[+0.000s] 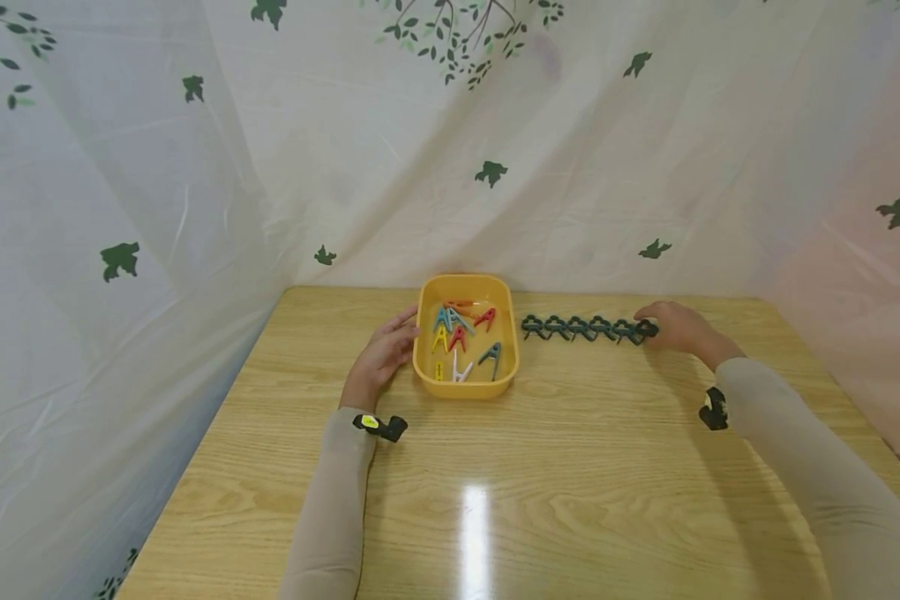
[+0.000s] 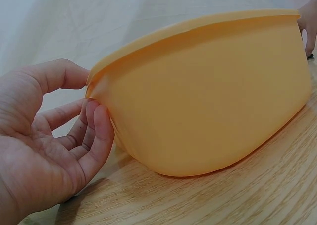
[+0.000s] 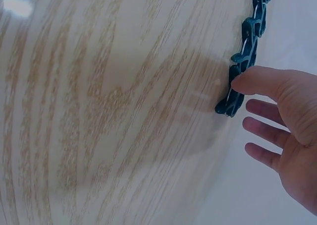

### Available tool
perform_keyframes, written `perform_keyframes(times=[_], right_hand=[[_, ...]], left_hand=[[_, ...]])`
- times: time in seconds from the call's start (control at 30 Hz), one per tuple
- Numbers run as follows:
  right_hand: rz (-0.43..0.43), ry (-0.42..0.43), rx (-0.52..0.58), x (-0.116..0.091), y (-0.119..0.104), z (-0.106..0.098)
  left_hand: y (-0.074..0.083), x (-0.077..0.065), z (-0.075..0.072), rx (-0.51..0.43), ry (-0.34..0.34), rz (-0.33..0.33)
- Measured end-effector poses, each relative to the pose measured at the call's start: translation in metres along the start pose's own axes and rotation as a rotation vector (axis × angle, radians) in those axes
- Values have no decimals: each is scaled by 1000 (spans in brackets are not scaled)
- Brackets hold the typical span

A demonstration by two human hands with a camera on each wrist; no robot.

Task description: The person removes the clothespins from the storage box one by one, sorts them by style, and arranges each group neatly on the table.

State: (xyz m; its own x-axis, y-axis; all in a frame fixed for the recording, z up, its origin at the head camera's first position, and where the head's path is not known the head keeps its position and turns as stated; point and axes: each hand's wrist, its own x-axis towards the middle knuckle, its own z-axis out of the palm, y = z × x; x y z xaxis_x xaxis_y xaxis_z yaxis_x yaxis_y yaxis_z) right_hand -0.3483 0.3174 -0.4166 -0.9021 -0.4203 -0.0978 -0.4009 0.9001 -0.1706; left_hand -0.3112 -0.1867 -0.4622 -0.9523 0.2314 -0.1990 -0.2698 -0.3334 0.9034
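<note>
My left hand (image 1: 387, 354) holds the left wall of a yellow plastic tub (image 1: 467, 389) that stands on the table. Close up in the left wrist view, thumb and bent fingers meet at the rim. Inside the tub lie several plastic clothespins, among them a red clothespin (image 1: 457, 337), a white clothespin (image 1: 460, 369) and a dark grey-blue clothespin (image 1: 494, 357). Right of the tub, several dark green plant clips (image 1: 578, 327) run in a straight row. My right hand (image 1: 678, 327) pinches the end plant clip (image 3: 231, 105); its thumb shows on it while the index finger is hidden.
The wooden table (image 1: 555, 467) ends at the back against a pale curtain (image 1: 390, 167) with green leaf prints. The row of clips lies near that back edge. Each wrist wears a black camera strap.
</note>
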Motion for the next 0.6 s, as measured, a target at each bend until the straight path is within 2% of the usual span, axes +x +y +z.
perform_keyframes(times=[0.2, 0.37, 0.6], right_hand=[[4, -24, 2, 6, -10, -4], [-27, -1, 7, 13, -20, -5], [-106, 43, 56, 17, -53, -15]], left_hand=[[0, 0, 0, -2, -7, 5], [0, 0, 0, -6, -12, 12], [-1, 0, 0, 4, -11, 19]])
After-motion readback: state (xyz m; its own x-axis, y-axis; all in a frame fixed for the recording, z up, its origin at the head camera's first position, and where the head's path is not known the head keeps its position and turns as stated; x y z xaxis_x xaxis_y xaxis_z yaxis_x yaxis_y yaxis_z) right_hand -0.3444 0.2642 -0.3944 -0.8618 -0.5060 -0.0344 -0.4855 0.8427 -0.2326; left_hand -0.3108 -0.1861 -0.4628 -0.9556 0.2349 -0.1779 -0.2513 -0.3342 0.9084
